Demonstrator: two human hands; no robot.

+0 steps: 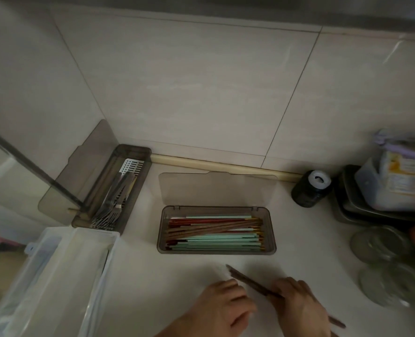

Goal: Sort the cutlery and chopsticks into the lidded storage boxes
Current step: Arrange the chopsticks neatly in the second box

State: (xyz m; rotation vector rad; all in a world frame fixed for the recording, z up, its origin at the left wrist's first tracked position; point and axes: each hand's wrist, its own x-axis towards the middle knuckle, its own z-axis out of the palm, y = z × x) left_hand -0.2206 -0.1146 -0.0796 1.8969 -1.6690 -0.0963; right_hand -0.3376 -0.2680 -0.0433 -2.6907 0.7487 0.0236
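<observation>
Item: brown wooden chopsticks [252, 281], light, stiff, smooth enough to slide against each other; I judge them best pinched mid-shaft, both together. Location: above the tabletop [153, 283] near its front edge, short of the open chopstick box [216, 229]. My right hand [299, 305] is curled round their rear half. My left hand [222, 305] sits just beside the tips, fingers loosely bent, apparently holding nothing. Fork box [114, 188]: back-left corner.

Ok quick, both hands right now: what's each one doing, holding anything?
Left hand: fingers curled, nothing visibly held; blurred, so cannot tell.
Right hand: grips brown chopsticks, tips pointing up-left.
</observation>
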